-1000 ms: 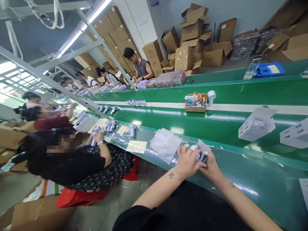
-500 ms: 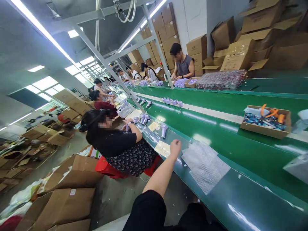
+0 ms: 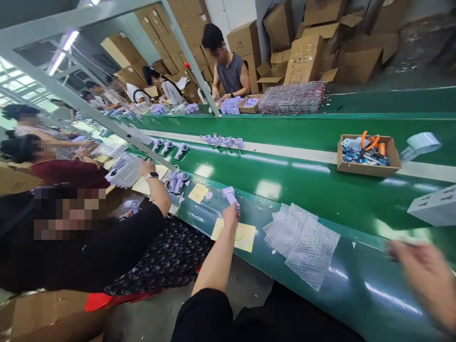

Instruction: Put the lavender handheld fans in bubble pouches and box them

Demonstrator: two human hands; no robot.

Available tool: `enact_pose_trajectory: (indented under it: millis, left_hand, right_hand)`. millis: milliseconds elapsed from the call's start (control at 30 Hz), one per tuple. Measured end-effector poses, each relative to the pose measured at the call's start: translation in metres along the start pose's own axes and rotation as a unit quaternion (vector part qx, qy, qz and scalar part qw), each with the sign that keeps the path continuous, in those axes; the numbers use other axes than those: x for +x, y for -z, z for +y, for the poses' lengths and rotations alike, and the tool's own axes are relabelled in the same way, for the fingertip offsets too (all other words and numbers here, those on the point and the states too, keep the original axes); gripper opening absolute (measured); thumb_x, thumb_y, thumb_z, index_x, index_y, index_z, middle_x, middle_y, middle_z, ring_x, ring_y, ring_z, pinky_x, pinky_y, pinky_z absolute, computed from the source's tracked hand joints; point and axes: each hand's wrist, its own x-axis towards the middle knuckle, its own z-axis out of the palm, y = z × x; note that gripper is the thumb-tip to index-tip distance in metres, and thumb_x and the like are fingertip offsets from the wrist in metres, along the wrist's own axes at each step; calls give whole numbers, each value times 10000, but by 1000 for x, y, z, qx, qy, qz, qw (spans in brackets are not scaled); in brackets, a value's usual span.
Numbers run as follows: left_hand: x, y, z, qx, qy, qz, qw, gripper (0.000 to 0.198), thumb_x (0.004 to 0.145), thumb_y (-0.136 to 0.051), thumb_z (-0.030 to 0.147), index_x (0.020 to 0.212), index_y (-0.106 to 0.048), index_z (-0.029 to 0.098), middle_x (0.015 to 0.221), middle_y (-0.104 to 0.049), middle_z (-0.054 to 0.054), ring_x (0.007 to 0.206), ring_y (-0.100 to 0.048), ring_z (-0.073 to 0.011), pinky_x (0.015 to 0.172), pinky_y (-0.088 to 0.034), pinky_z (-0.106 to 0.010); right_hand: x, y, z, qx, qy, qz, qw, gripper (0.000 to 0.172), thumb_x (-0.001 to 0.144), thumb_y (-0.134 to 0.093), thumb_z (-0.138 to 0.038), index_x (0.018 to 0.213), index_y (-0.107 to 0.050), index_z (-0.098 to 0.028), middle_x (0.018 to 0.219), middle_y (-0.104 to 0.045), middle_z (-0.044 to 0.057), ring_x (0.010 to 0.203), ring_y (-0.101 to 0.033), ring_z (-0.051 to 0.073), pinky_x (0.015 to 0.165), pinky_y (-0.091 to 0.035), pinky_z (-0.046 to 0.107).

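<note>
My left hand (image 3: 231,214) is closed around the lower part of a lilac handheld fan (image 3: 229,192), at the far side of the dark green worktop. Under that forearm lies a yellow sheet (image 3: 245,237). Several clear bubble-wrap bags (image 3: 309,242) are spread to the right of it. My right hand (image 3: 422,266) is over the worktop at the right, smeared by motion, so its fingers are unclear. Nearest to it, beyond the worktop's edge, is a white box (image 3: 434,206).
An open carton (image 3: 368,166) with orange-handled pliers stands on the green conveyor belt (image 3: 295,185), beside a roll of clear tape (image 3: 423,142). More lilac fans (image 3: 176,183) lie near a co-worker (image 3: 135,237) on the left. A metal post (image 3: 107,126) slants across.
The view has turned right and down. My left hand has reached forward and taken hold of the lilac handheld fan. My right hand has come into view at the right.
</note>
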Motion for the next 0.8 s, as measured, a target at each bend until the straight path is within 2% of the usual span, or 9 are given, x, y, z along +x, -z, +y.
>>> enact_pose_trajectory:
  millis: [67, 167, 267, 333, 400, 467, 533, 633, 800]
  left_hand:
    - [-49, -29, -16, -62, 6, -79, 995, 359, 829, -554, 446, 879, -595, 93, 705, -610, -66, 552, -571, -110, 513, -452, -224]
    - [-132, -65, -53, -102, 9, -204, 974, 436, 783, -588, 516, 884, -608, 93, 723, -617, -72, 550, -569, -113, 521, -462, -235]
    - [-183, -72, -89, 17, -144, -434, 889, 494, 861, -472, 537, 1047, -579, 92, 804, -619, -90, 661, -601, -155, 607, -488, -282]
    - [-186, -63, -105, 165, -308, -491, 798, 445, 851, -533, 479, 1140, -551, 141, 969, -612, -107, 846, -600, -199, 750, -486, -331]
    - [-171, -50, -116, 301, -444, -485, 691, 362, 841, -582, 367, 1155, -552, 189, 1100, -572, -117, 1024, -537, -241, 883, -434, -384]
    - [-150, -43, -122, 386, -513, -475, 602, 270, 869, -530, 272, 1125, -574, 197, 1104, -562, -125, 1077, -495, -253, 928, -397, -406]
    - [-131, -43, -125, 417, -537, -482, 553, 247, 881, -483, 217, 1103, -593, 208, 1047, -578, -108, 1029, -509, -231, 916, -406, -375]
    - [-115, -53, -126, 383, -508, -515, 575, 232, 819, -551, 166, 1027, -637, 225, 938, -593, -71, 952, -533, -209, 898, -414, -314]
    - [-110, -69, -116, 356, -481, -496, 630, 229, 789, -619, 219, 1015, -646, 238, 912, -568, -59, 965, -531, -218, 910, -399, -299]
  right_hand:
    - [-19, -35, -13, 162, -68, -2, 985, 133, 856, -547, -306, 767, -618, -238, 797, -731, 55, 693, -683, 161, 627, -576, 262]
    - [-26, -95, -37, 397, -194, -89, 893, 67, 814, -618, -274, 820, -605, -209, 902, -726, 79, 814, -694, 215, 719, -593, 379]
    - [-22, -116, -45, 437, -218, -73, 870, 80, 861, -557, -231, 835, -611, -177, 728, -703, 48, 641, -675, 162, 615, -599, 302]
    - [-25, -101, -40, 436, -210, -18, 875, 89, 871, -528, -182, 822, -601, -171, 618, -663, 15, 530, -635, 124, 551, -581, 236]
    - [-37, -71, -30, 433, -209, 18, 877, 95, 876, -504, -161, 840, -591, -171, 603, -656, 16, 503, -629, 129, 512, -574, 237]
    - [-56, -40, -17, 418, -222, 40, 880, 98, 874, -486, -157, 882, -582, -174, 637, -672, 36, 514, -646, 159, 483, -573, 269]
    - [-79, -17, -3, 392, -238, 52, 887, 102, 861, -494, -159, 921, -571, -185, 667, -682, 46, 526, -656, 179, 467, -567, 281]
    - [-115, -4, 15, 371, -236, 31, 897, 218, 777, -619, -154, 985, -571, -196, 724, -689, 44, 572, -665, 180, 508, -571, 268]
    - [-160, -15, 34, 414, -202, -16, 887, 498, 614, -794, -163, 1046, -555, -234, 821, -661, 8, 712, -664, 189, 601, -591, 300]
